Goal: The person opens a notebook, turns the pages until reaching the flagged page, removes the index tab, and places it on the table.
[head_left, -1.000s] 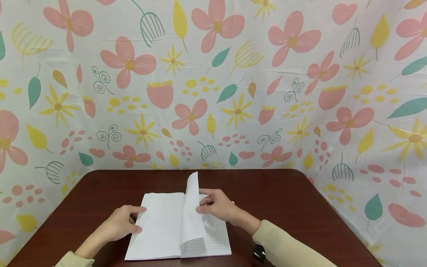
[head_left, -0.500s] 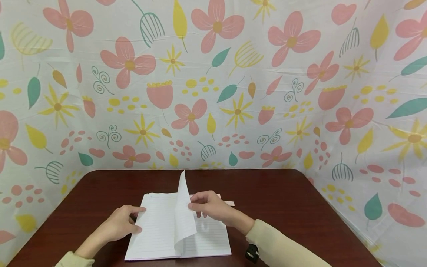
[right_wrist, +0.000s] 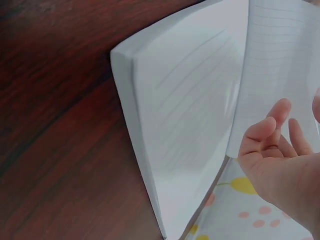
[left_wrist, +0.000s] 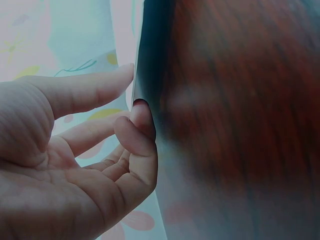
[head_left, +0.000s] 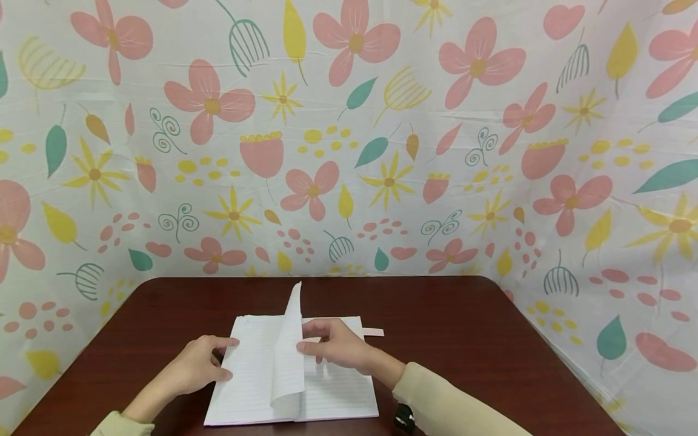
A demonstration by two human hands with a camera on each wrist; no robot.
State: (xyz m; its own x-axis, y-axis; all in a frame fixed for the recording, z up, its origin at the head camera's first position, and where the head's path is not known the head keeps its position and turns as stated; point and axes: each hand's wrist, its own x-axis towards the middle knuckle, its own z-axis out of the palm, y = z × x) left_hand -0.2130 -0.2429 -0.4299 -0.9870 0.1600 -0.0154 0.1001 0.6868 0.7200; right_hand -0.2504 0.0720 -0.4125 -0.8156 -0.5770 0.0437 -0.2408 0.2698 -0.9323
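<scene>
An open notebook [head_left: 248,363] with lined white pages lies on the dark table. One page [head_left: 289,363] stands raised near the spine, leaning left and curling at its bottom. My right hand [head_left: 343,346] pinches the outer edge of that page with thumb and fingers. In the right wrist view, its curled fingers [right_wrist: 260,135] show against the lined sheet, and the thumb is mostly cut off by the frame. At the left edge, my left hand [head_left: 193,366] grips the notebook. The left wrist view shows the thumb [left_wrist: 100,90] on one side of that edge and fingers on the other.
A pale strip [head_left: 373,332] sticks out past the notebook's right side. The reddish-brown table [head_left: 463,339] reaches back to a flower-patterned cloth [head_left: 349,151]. A small black device [head_left: 405,418] sits under the right sleeve.
My right hand has moved left, carrying the raised page from the right of the spine over to the left of it. The pale strip has come into view. The left hand has stayed put.
</scene>
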